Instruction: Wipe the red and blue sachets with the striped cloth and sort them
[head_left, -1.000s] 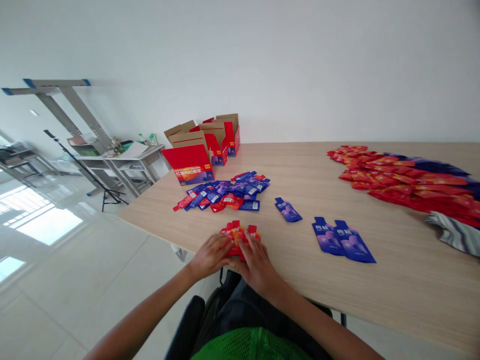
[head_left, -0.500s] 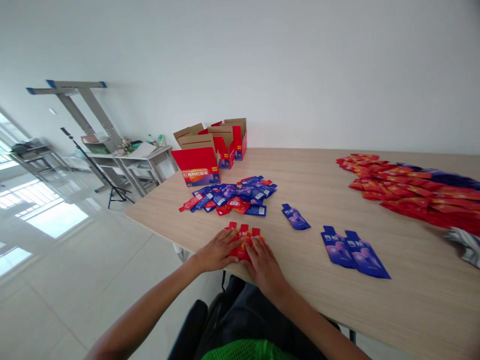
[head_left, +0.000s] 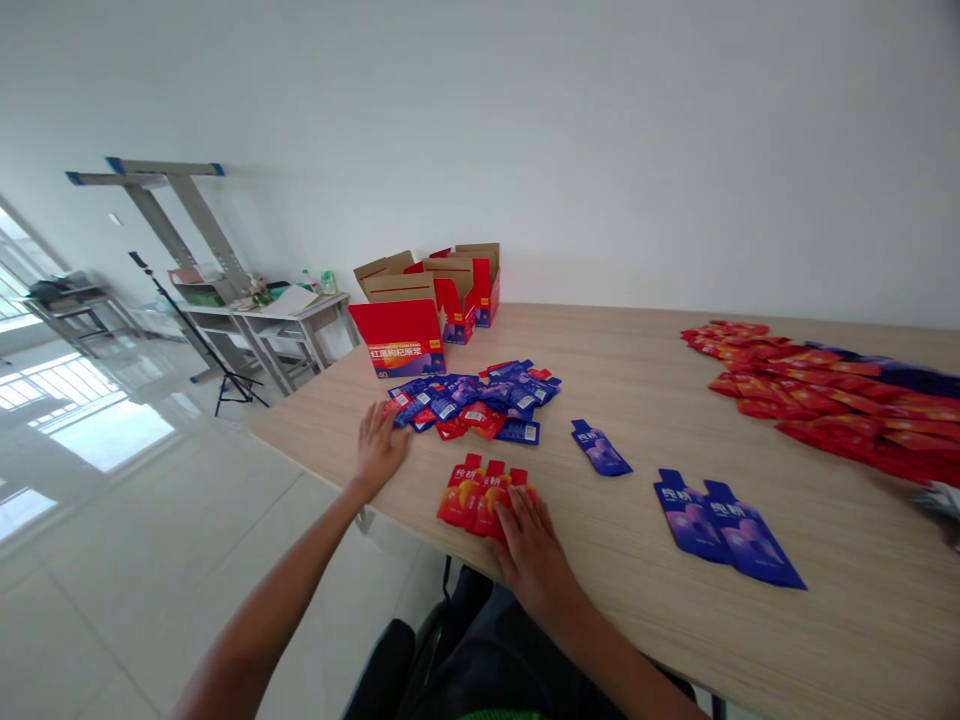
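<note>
My left hand is at the left end of a mixed pile of blue and red pouches. Its fingers are spread, and the fingertips reach a red pouch there; whether they touch it I cannot tell. Flat on the rightmost of three overlapping red pouches lies my right hand, fingers stretched out, covering part of it. To the right, a single blue pouch lies by itself. Farther right, two blue pouches overlap side by side.
Red cardboard boxes with raised flaps stand at the table's back left. Long rows of red pouches, with some blue, lie at the right, near a silvery item. A tripod and a side desk stand beyond the left edge.
My left hand has left the red pouches and moved up and left to the pile. My right hand stays on the red pouches. The view has shifted slightly.
</note>
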